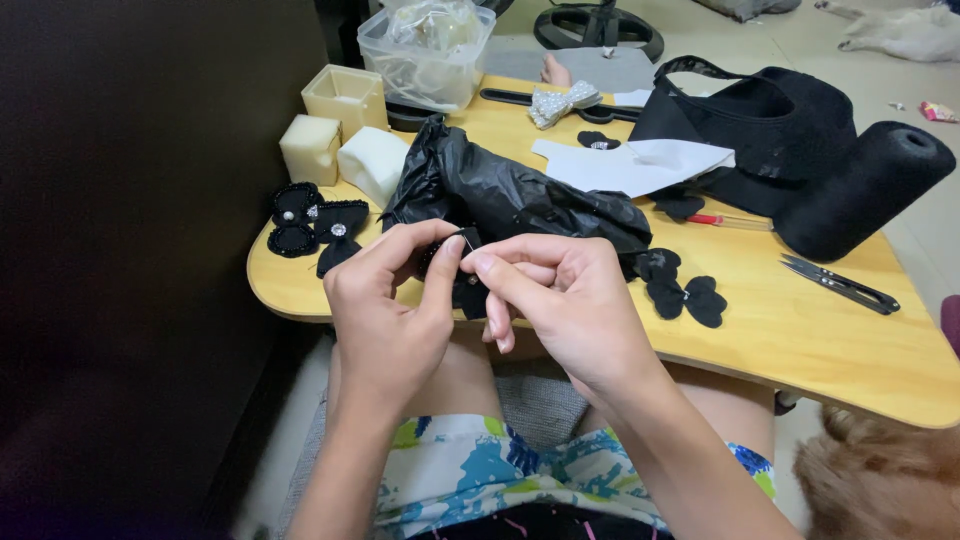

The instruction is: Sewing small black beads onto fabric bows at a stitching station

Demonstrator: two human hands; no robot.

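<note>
Black fabric piece, small and dark with a beaded edge, sits pinched between both hands just above the near edge of the wooden lap table. The left hand closes on it from the left, thumb and forefinger tips pressed to its top, and the right hand closes on it from the right, forefinger meeting the same spot while the other fingers curl under. Just behind the hands lies a crumpled black plastic bag. To the left of it, near the table's left edge, rest finished black bows with a clear stone, and beyond them foam blocks and a clear plastic tub at the far side. To the right of the hands lie flat black heart-shaped cut-outs, then thread snips nearer the right edge. Farther back stand a roll of black fabric, a black bag, a white sheet and a sparkling silver bow. Below the table the person's patterned shorts show.
</note>
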